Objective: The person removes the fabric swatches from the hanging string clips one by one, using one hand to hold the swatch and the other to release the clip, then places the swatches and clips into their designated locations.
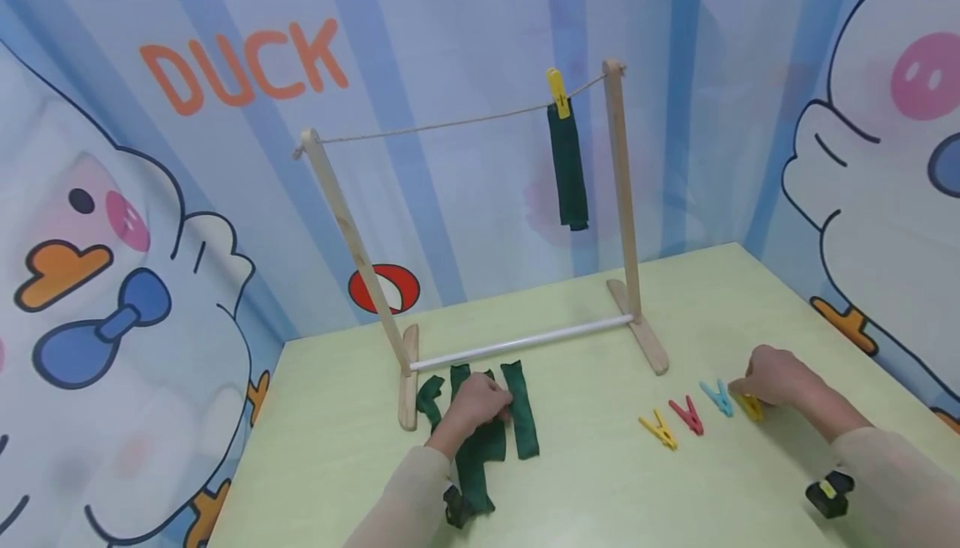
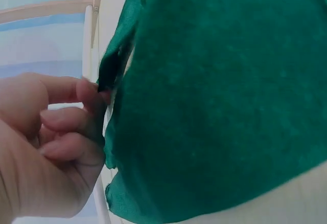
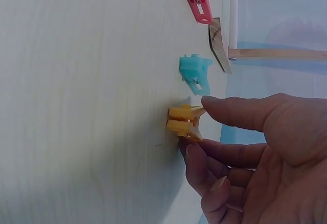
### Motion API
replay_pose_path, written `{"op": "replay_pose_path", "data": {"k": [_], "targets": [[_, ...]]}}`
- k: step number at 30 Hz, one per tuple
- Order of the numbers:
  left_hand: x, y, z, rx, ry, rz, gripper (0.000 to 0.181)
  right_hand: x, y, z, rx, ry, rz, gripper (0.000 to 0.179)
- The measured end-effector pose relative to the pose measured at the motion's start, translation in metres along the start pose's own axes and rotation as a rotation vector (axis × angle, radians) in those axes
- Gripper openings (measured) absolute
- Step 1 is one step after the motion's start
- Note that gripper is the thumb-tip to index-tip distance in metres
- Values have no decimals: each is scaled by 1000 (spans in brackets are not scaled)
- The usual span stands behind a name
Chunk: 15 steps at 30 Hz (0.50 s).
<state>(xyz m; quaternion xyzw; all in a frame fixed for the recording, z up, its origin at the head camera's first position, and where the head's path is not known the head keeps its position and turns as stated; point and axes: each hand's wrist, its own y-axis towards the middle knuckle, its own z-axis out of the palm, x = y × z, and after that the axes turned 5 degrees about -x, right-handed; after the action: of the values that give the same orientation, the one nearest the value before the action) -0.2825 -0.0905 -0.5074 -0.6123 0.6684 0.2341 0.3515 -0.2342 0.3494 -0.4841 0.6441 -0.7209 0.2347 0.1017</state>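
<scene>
Several dark green cloth strips lie on the table. Above them my left hand (image 1: 478, 402) has its fingertips at the edge of the rightmost strip (image 1: 523, 427); in the left wrist view, thumb and finger pinch a fold of green cloth (image 2: 115, 60), while another strip (image 2: 219, 101) fills much of that view. At the right, my right hand (image 1: 776, 377) holds a yellow clothespin (image 3: 185, 121) between thumb and fingers, close to the tabletop. Beside it lie a light blue clothespin (image 1: 717, 398), a red clothespin (image 1: 687, 415) and another yellow clothespin (image 1: 660, 431).
A wooden drying frame (image 1: 622, 190) with a white bottom bar (image 1: 525, 342) stands behind. On its string (image 1: 442, 126), a yellow clothespin (image 1: 558, 94) holds up a green strip (image 1: 569, 169). A duck-print curtain (image 1: 465, 206) backs the table (image 1: 585, 481).
</scene>
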Motion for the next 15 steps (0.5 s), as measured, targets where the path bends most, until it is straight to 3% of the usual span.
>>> {"op": "replay_pose_path", "data": {"k": [8, 15], "targets": [[3, 0, 2, -29, 147, 67, 48, 2, -3, 2, -4, -2, 10, 34], [4, 1, 2, -53, 133, 81, 46, 2, -4, 2, -6, -9, 8, 34]]}}
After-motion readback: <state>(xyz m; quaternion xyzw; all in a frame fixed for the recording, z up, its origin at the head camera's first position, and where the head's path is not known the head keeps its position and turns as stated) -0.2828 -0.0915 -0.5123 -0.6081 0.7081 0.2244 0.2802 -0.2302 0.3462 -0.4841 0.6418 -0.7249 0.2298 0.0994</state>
